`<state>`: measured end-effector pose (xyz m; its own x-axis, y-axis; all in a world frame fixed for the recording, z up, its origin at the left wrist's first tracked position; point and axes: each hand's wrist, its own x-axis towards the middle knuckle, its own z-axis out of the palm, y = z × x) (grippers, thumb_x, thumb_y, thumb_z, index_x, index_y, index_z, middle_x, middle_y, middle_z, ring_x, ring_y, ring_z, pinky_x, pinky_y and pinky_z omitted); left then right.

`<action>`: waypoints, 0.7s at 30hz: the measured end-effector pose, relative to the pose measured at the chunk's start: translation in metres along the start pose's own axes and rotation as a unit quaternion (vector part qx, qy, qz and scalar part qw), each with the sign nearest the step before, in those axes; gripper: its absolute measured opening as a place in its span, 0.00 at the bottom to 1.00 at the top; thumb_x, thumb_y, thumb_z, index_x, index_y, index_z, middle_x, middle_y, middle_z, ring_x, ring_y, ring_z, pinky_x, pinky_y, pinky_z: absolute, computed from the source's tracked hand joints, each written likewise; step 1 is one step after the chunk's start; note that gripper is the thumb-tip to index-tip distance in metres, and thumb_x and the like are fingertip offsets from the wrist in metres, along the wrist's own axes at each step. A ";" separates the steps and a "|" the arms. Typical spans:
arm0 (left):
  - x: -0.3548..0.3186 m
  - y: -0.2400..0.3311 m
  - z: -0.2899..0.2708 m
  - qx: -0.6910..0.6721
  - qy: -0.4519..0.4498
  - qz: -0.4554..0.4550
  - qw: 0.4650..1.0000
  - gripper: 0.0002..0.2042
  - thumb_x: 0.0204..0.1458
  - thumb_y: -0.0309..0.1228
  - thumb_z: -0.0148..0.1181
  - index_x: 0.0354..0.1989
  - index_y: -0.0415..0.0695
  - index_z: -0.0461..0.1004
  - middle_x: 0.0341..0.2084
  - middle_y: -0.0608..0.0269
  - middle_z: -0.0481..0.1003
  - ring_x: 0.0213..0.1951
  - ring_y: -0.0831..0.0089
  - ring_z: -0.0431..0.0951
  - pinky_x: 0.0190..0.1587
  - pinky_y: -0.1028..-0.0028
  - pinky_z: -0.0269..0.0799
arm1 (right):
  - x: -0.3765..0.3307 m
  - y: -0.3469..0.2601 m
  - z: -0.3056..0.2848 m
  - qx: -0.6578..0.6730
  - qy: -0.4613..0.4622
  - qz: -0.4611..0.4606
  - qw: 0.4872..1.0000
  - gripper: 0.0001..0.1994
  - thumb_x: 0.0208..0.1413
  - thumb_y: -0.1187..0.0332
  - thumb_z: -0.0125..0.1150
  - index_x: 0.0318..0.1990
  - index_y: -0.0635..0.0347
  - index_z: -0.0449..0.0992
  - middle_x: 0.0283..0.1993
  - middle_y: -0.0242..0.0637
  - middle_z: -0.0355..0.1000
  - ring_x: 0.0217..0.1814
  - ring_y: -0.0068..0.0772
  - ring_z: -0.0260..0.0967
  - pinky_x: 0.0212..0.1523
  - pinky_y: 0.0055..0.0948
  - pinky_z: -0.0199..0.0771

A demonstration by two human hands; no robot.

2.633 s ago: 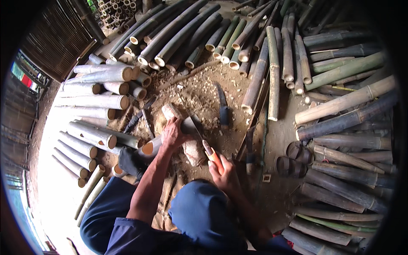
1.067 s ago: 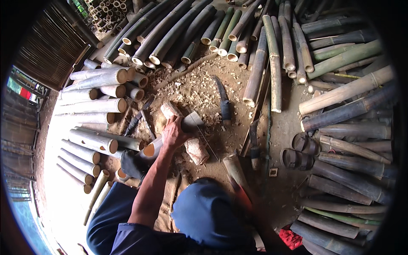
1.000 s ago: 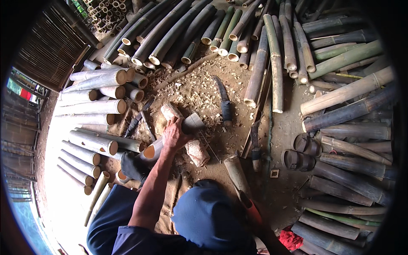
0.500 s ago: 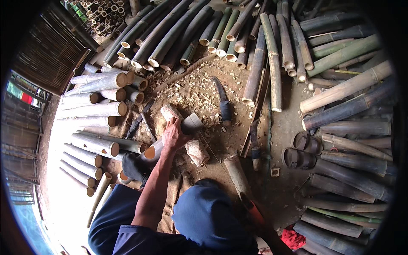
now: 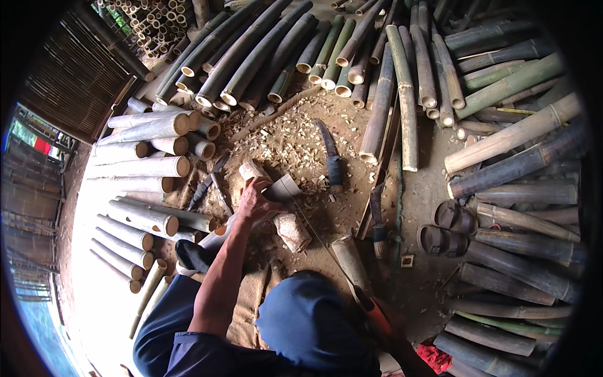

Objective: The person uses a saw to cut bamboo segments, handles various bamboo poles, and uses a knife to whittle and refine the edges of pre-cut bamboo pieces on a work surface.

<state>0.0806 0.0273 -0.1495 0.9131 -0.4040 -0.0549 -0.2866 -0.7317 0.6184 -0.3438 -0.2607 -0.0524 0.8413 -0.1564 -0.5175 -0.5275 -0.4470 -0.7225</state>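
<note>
My left hand (image 5: 253, 200) is wrapped over a pale grey bamboo tube (image 5: 282, 188), its fingers closed around it. The tube lies slantwise across a chipped, rough log (image 5: 290, 231), and its cut end points away to the upper right. At lower right, my right hand (image 5: 394, 323) grips the orange handle of a saw (image 5: 375, 314); the hand is dark and partly hidden. The thin saw blade runs up left to the tube's end, where I cannot tell whether it touches. A foot in a dark sock (image 5: 191, 254) rests beside the tube's lower part.
Wood chips (image 5: 276, 135) litter the ground ahead. A curved knife with a wrapped grip (image 5: 333, 160) and another blade (image 5: 377, 220) lie to the right. A short bamboo piece (image 5: 350, 261) is beside the saw. Stacked bamboo (image 5: 147, 166) rings the space, with sandals (image 5: 443, 239) at right.
The saw blade now stands out more plainly, reaching up to the tube's end. The side opening in the tube, visible before, has turned mostly out of sight. The foot has shifted slightly left.
</note>
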 end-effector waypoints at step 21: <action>0.010 -0.027 -0.007 -0.007 -0.029 0.028 0.999 0.40 0.26 0.55 0.82 0.50 0.42 0.86 0.56 0.56 0.80 0.66 0.56 0.71 0.68 0.60 0.66 | 0.054 -0.008 0.006 0.137 -0.041 0.055 0.988 0.25 0.65 0.58 0.67 0.67 0.54 0.75 0.47 0.46 0.81 0.41 0.46 0.82 0.41 0.40 0.80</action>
<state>0.0998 0.0463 -0.1610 0.8777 -0.4747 -0.0649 -0.3316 -0.6997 0.6328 -0.2951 -0.2601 -0.0774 0.7704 -0.1130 -0.6274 -0.6371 -0.1736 -0.7510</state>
